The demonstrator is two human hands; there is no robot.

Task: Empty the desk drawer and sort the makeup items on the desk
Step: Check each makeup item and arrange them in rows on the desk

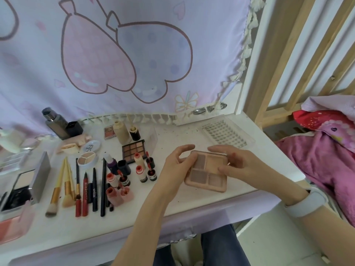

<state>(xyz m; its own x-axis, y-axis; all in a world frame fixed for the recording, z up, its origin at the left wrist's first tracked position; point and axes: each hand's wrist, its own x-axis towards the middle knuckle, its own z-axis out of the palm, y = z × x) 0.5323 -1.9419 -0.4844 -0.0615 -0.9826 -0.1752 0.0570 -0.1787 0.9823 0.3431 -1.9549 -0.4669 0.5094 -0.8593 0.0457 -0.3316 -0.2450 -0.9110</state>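
Both hands hold a pink four-pan eyeshadow palette (206,172) just above the white desk (172,198), right of centre. My left hand (177,164) grips its left edge, my right hand (236,164) its right edge and top. Left of it lie sorted makeup items: several small lip tint bottles (143,170), a dark nine-pan palette (133,150), a row of brushes (63,187) and pencils (94,189), and a round three-pan compact (87,160).
A clear tray of false lashes (227,134) lies at the back right. A dark bottle (55,123) and foundation bottles (121,131) stand by the curtain. An open mirror compact (25,185) and a pink box (13,225) sit at far left. Pink bedding (322,150) lies to the right.
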